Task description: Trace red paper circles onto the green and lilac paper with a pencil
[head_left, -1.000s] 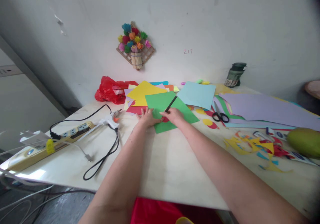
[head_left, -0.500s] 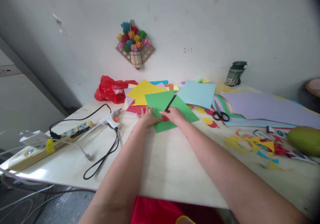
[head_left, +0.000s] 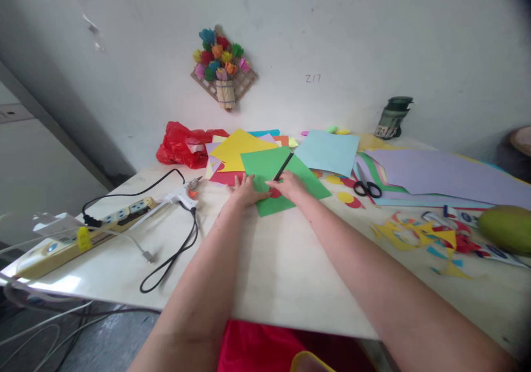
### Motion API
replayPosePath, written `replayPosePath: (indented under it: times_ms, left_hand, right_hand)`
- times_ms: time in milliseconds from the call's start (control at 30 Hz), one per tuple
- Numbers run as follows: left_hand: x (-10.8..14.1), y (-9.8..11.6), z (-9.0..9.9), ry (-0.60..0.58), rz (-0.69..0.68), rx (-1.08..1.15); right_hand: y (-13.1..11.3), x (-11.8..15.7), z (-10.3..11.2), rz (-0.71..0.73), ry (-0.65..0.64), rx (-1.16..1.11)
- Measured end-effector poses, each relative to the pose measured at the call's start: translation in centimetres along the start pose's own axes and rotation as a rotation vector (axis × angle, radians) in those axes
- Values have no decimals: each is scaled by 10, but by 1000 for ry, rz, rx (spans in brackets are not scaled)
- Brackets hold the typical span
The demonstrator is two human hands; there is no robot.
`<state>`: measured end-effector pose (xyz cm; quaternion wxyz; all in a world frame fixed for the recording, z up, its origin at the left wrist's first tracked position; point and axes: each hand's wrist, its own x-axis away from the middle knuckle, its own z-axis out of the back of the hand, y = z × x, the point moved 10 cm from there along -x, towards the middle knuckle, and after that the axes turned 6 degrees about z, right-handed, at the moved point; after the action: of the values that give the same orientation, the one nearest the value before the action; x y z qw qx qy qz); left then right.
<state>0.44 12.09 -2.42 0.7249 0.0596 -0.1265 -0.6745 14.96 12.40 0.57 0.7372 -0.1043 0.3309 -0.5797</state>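
Observation:
A green paper sheet (head_left: 309,182) lies on the table with a small red paper circle (head_left: 274,193) on it. My left hand (head_left: 245,191) is spread, its fingers over the sheet's left edge and the thumb reaching to the circle. Closed around a black pencil (head_left: 284,166), my right hand (head_left: 290,185) rests on the sheet just above and right of the circle. The pencil leans up to the right; its tip is hidden by the fingers. Behind my left hand are yellow (head_left: 236,151) and red (head_left: 226,178) sheets.
A glue gun (head_left: 185,195) and power strip (head_left: 112,222) with cables are at left. Right of the hands lie scissors (head_left: 367,188), yellow circles (head_left: 345,197), paper scraps (head_left: 415,233), stacked purple paper (head_left: 448,175) and a green fruit (head_left: 506,229). A bottle (head_left: 393,118) stands behind.
The view has shifted slightly. My right hand and the pencil have moved a little beside the red circle, more of which now shows. My left hand stays in place.

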Motion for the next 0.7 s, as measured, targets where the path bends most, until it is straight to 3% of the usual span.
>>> replayPosePath:
  times_ms: [700]
  left_hand:
    - [2, 0, 0, -18, 17, -8]
  right_hand:
    - [3, 0, -1, -26, -2, -56]
